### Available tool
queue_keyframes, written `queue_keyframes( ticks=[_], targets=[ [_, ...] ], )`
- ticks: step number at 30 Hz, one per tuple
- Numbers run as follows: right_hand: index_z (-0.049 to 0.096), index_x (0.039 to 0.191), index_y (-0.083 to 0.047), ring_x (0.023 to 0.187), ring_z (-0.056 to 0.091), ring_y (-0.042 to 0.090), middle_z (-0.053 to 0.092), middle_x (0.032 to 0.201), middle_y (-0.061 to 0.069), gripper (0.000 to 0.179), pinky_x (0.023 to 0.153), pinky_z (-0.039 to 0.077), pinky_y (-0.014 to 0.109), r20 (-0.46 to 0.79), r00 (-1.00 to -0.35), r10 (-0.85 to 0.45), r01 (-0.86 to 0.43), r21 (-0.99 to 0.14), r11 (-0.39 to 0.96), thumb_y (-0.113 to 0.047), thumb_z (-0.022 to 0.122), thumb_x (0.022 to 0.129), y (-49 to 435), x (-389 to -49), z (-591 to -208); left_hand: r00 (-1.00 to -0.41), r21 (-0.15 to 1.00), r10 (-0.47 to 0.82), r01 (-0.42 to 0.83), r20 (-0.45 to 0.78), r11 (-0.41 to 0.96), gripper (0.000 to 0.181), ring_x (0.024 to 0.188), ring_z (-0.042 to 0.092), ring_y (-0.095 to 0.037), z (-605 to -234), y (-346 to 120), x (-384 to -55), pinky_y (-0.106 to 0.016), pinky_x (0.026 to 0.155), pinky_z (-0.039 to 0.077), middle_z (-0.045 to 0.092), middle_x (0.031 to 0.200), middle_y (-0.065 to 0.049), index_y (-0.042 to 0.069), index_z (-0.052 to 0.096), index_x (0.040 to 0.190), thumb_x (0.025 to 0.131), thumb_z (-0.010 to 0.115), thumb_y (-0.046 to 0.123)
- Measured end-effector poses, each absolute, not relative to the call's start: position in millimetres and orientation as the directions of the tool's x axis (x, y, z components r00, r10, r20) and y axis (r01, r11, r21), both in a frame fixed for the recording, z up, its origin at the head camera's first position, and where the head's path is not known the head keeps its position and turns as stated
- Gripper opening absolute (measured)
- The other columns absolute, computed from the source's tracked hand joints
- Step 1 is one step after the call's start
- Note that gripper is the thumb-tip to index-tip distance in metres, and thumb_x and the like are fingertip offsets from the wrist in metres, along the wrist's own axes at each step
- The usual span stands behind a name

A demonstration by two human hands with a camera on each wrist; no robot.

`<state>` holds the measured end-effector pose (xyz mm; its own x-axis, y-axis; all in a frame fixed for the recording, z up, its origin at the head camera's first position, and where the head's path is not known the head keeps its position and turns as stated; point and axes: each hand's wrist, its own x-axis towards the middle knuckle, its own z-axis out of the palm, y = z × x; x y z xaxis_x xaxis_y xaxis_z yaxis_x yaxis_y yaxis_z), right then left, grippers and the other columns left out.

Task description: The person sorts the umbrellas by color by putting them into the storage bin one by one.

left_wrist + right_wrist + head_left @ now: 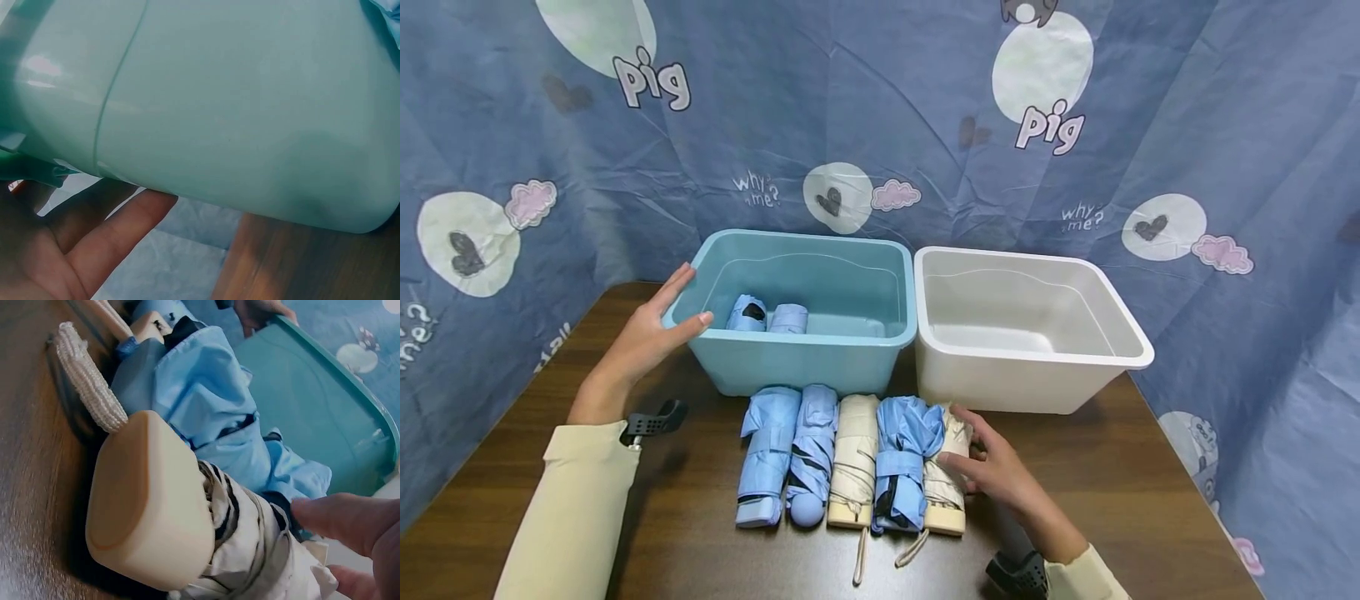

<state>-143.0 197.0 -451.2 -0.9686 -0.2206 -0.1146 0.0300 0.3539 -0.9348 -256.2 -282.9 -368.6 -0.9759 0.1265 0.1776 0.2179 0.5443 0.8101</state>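
1. Right hand [1000, 475] is at the right-end cream umbrella [943, 485], thumb on its left side, a finger near its far end. We can't tell from these angles whether it grips.
2. That umbrella lies on the table [1097, 483], handle toward us, just in front of the white bin [1000, 383].
3. Left hand [651, 333] is spread, touching the teal bin [805, 364] at its front-left corner.
4. Teal bin holds two blue rolls [788, 319], near its front-left; white bin stands beside it.
5. Bunched blue umbrella [901, 442] crowds our thumb side; left of it, another cream one [854, 450], then two blue ones [769, 454].
6. Printed curtain [925, 92] hangs behind.
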Motion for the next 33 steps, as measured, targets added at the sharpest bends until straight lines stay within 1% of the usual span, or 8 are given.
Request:
queue_keyframes(
  ticks=[2, 5, 8, 9, 15, 25, 29, 33],
  targets=[
    [0.036, 0.149, -0.014, 0.087, 0.059, 0.028, 0.048, 0.128, 0.023, 0.076, 0.057, 0.053, 0.035, -0.086, -0.973, -0.216, -0.003, -0.925, 0.379, -0.015, 0.075, 0.084, 195, -143, -452, -0.975, 0.811, 0.128, 0.222, 0.181, 0.541, 0.081, 0.145, 0.010, -0.034, -369, -282, -256, -0.069, 0.106, 0.017, 0.004, 0.160, 0.016, 0.030, 0.015, 0.156, 0.091, 0.063, 0.039],
    [0.039, 0.147, -0.012, 0.109, 0.056, 0.036, 0.046, 0.140, 0.019, 0.076, 0.076, 0.054, 0.046, -0.024, -0.978, -0.209, -0.071, -0.897, 0.436, -0.015, 0.078, 0.082, 191, -145, -452, -0.974, 0.815, 0.126, 0.227, 0.189, 0.534, 0.081, 0.145, 0.010, -0.033, -368, -282, -255, -0.068, 0.106, 0.017, 0.004, 0.160, 0.016, 0.029, 0.015, 0.156, 0.091, 0.063, 0.039],
    [0.042, 0.145, -0.008, 0.126, 0.046, 0.039, 0.041, 0.148, 0.018, 0.076, 0.094, 0.045, 0.055, 0.035, -0.978, -0.208, -0.132, -0.869, 0.476, -0.015, 0.079, 0.080, 189, -147, -454, -0.974, 0.817, 0.124, 0.226, 0.189, 0.531, 0.081, 0.145, 0.010, -0.033, -368, -283, -254, -0.067, 0.107, 0.018, 0.005, 0.160, 0.016, 0.030, 0.015, 0.156, 0.091, 0.063, 0.039],
    [0.043, 0.145, -0.007, 0.127, 0.045, 0.040, 0.040, 0.148, 0.018, 0.076, 0.095, 0.044, 0.056, 0.049, -0.976, -0.211, -0.148, -0.862, 0.485, -0.014, 0.080, 0.079, 188, -148, -454, -0.975, 0.818, 0.124, 0.224, 0.186, 0.531, 0.081, 0.145, 0.010, -0.033, -368, -283, -254, -0.067, 0.106, 0.018, 0.004, 0.160, 0.016, 0.030, 0.015, 0.156, 0.091, 0.063, 0.039],
    [0.047, 0.141, -0.006, 0.121, 0.049, 0.040, 0.046, 0.143, 0.021, 0.074, 0.088, 0.049, 0.054, 0.108, -0.971, -0.215, -0.205, -0.840, 0.502, -0.009, 0.081, 0.076, 186, -148, -460, -0.976, 0.818, 0.128, 0.219, 0.177, 0.532, 0.081, 0.145, 0.010, -0.034, -370, -283, -255, -0.068, 0.106, 0.018, 0.004, 0.160, 0.016, 0.031, 0.014, 0.156, 0.091, 0.063, 0.039],
    [0.054, 0.134, -0.015, 0.112, 0.047, 0.038, 0.044, 0.127, 0.024, 0.069, 0.080, 0.052, 0.052, 0.085, -0.989, -0.121, -0.138, -0.830, 0.540, -0.010, 0.084, 0.072, 180, -139, -458, -0.976, 0.824, 0.126, 0.219, 0.179, 0.523, 0.080, 0.146, 0.009, -0.032, -370, -283, -254, -0.068, 0.106, 0.018, 0.003, 0.160, 0.017, 0.032, 0.015, 0.155, 0.091, 0.063, 0.039],
    [0.054, 0.133, -0.016, 0.113, 0.050, 0.043, 0.040, 0.130, 0.024, 0.068, 0.074, 0.054, 0.045, 0.060, -0.993, -0.106, -0.105, -0.865, 0.491, -0.007, 0.083, 0.073, 179, -138, -459, -0.975, 0.821, 0.131, 0.223, 0.181, 0.526, 0.081, 0.146, 0.008, -0.032, -370, -283, -255, -0.068, 0.106, 0.017, 0.004, 0.160, 0.017, 0.032, 0.015, 0.155, 0.091, 0.063, 0.039],
    [0.055, 0.132, -0.016, 0.104, 0.056, 0.040, 0.042, 0.132, 0.022, 0.065, 0.067, 0.055, 0.038, 0.037, -0.993, -0.108, -0.078, -0.910, 0.408, -0.004, 0.082, 0.074, 181, -138, -459, -0.973, 0.816, 0.133, 0.231, 0.190, 0.529, 0.081, 0.146, 0.008, -0.032, -371, -283, -256, -0.068, 0.107, 0.016, 0.004, 0.160, 0.016, 0.031, 0.015, 0.156, 0.091, 0.063, 0.039]
  ],
)
